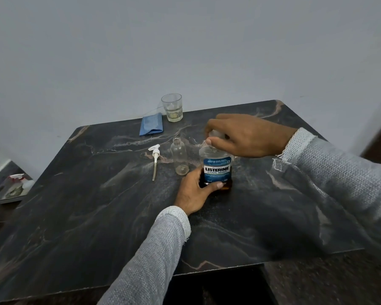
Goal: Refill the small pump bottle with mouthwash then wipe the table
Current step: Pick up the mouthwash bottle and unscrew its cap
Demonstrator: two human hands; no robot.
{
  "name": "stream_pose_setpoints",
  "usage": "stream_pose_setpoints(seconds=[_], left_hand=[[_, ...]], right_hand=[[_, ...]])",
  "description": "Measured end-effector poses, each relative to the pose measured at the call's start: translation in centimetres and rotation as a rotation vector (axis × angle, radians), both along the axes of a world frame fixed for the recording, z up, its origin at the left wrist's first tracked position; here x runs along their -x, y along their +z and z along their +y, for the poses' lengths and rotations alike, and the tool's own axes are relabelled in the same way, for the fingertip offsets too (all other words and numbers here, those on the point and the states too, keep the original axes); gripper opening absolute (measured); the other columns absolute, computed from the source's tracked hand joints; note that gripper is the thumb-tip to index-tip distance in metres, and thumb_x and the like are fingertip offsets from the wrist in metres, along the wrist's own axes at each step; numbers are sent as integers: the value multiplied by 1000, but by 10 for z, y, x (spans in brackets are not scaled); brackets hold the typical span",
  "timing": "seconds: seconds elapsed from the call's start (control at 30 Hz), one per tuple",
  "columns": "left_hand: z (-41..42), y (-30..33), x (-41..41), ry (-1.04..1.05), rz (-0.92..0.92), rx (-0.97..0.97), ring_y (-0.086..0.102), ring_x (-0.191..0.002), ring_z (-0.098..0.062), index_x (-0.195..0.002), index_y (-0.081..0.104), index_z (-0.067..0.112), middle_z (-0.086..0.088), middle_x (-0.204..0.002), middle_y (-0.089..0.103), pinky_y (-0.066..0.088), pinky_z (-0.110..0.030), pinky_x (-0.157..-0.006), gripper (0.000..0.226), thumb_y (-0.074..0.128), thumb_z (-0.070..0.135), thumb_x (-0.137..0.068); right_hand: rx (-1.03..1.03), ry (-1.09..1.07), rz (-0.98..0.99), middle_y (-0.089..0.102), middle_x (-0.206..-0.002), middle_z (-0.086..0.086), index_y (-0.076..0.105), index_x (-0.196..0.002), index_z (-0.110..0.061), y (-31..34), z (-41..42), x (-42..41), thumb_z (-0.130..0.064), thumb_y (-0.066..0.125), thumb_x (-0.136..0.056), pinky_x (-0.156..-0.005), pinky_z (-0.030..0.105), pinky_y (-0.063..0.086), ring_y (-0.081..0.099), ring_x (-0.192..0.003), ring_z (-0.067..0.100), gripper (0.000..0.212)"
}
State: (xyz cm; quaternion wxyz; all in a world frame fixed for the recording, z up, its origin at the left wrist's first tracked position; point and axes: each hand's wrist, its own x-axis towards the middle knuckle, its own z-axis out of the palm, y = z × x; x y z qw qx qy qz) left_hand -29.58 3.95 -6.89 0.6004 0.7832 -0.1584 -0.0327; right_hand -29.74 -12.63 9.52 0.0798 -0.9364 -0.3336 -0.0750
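A Listerine mouthwash bottle with a blue label stands upright near the middle of the dark marble table. My left hand grips its base from the front left. My right hand is closed over its cap from above. Just left of it stands the small clear bottle, open at the neck and empty. Its white pump head with the long tube lies flat on the table further left. A folded blue cloth rests at the table's back edge.
A glass tumbler with a little pale liquid stands at the back edge beside the cloth. Off the table at the far left, a tray on a lower surface holds a spray bottle. A pale wall lies behind the table.
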Motion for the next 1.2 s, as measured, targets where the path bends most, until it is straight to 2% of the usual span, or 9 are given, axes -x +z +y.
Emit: stream_pose_setpoints(seconds=[0.1,0.2,0.37,0.53,0.63,0.7,0.83,1.03,1.2], left_hand=[[0,-1,1,12,5,15,65,-105,1,-105,60,41,21,-103,71,48,-24,-97,42,80,14,-78],[0,0,1,16,11,25,65,-106,-1,-105,60,40,16,-107,71,49,-28,-99,41,80,17,-78],[-1,0,-3,5,36,24,65,-107,0,-105,60,39,17,-108,70,48,-33,-104,42,79,13,-78],[-1,-2,-5,5,37,26,63,-115,-11,-112,60,35,4,-119,70,45,-44,-107,44,79,15,-78],[-2,-1,-3,11,25,13,64,-114,-10,-109,60,38,5,-119,70,45,-44,-106,42,79,17,-77],[-1,-1,-2,26,22,9,64,-112,-6,-109,60,39,9,-117,70,47,-41,-105,42,80,20,-77],[-1,-4,-2,38,15,13,65,-109,-6,-115,63,31,10,-114,71,49,-39,-103,44,81,23,-77],[3,1,-8,-40,60,13,65,-107,-2,-108,60,33,11,-111,70,48,-30,-102,40,78,12,-80],[7,4,-8,-101,87,49,65,-104,3,-111,59,28,14,-109,69,47,-13,-91,41,75,5,-81]], right_hand=[[95,-191,-215,57,-84,-2,52,-107,-17,-2,11,-1,-65,27,-92,-61,33,43,55,-72,18,56],[142,-288,-310,52,-75,1,52,-104,-13,-12,26,-3,-59,26,-97,-54,33,35,49,-64,20,54],[28,-128,-205,55,-79,4,50,-100,-13,-14,20,-4,-44,29,-102,-62,35,39,50,-68,20,37],[90,10,-198,53,-81,1,49,-102,-15,-8,15,-5,-42,25,-101,-69,37,45,51,-71,20,36],[84,12,-190,56,-80,1,51,-101,-14,-6,13,-9,-43,25,-100,-64,37,45,51,-68,20,39],[101,-111,-274,57,-73,1,52,-92,-15,-9,17,-9,-47,25,-99,-53,32,37,50,-59,18,43],[182,-370,-434,34,-53,-1,36,-60,-15,-16,38,-11,-40,32,-97,-45,26,15,30,-44,13,45],[165,-125,-410,39,-48,-2,30,-61,-18,-15,23,-22,-41,24,-96,-49,26,25,34,-39,15,43],[147,168,-422,39,-51,-2,43,-69,-16,-12,24,-28,-37,22,-96,-48,26,29,34,-38,20,41]])
